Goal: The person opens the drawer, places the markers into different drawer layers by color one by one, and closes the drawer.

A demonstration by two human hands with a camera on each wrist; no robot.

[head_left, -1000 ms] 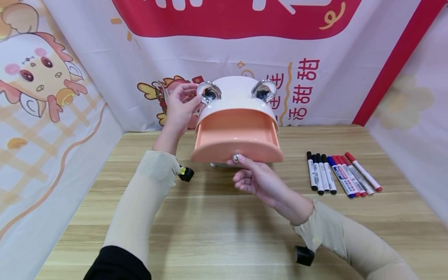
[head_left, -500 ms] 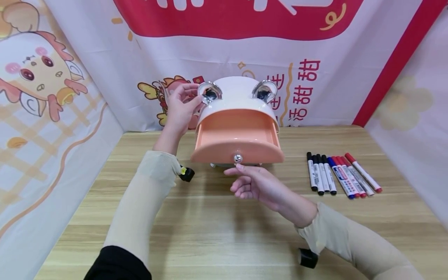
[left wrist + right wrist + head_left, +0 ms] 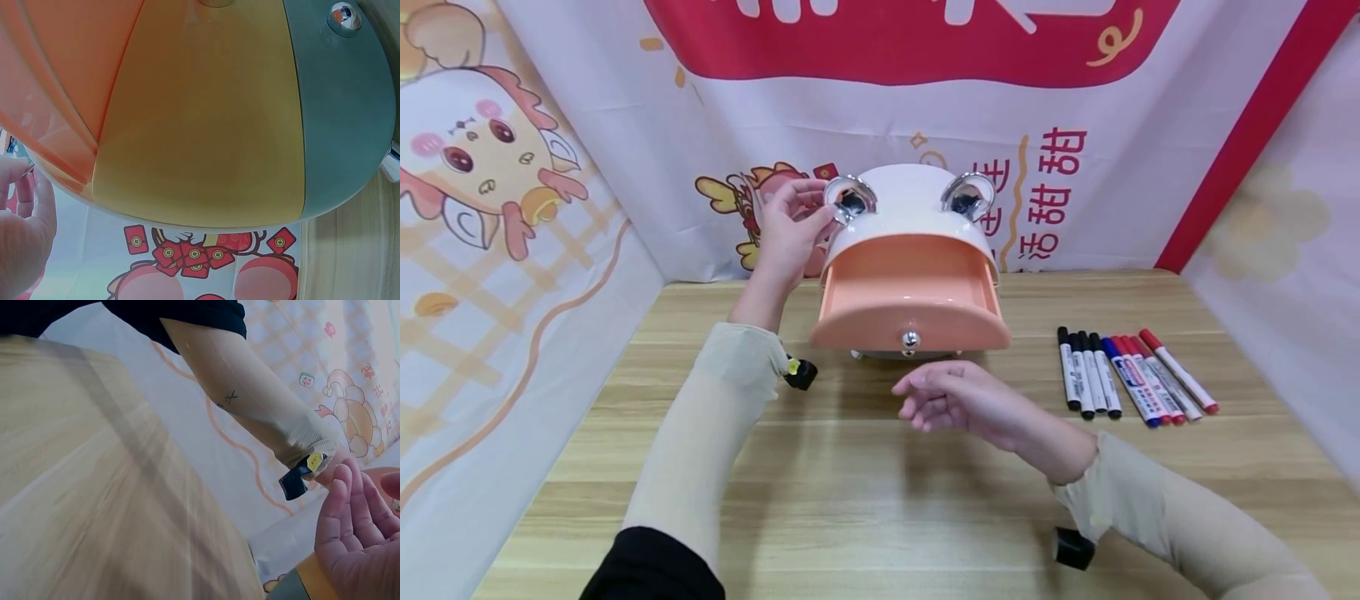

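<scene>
Our left hand point(image 3: 784, 236) pinches the chrome eye point(image 3: 852, 202), our right hand point(image 3: 964, 405) hangs loose and empty, and pressing the extended drawer point(image 3: 880, 323) could tip the case point(image 3: 906, 197).

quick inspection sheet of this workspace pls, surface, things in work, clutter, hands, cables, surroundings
Surface: wooden table, streaky grain.
Things: white-topped cabinet; its peach drawer is pulled out, silver knob on its front; yellow drawer and teal drawer look closed.
Clutter: markers lying side by side on the right.
Hands: left hand pinches the left silver eye; right hand is apart from the knob, holding nothing.
Cables: nothing seen.
Surroundings: printed cloth behind and at both sides.
</scene>
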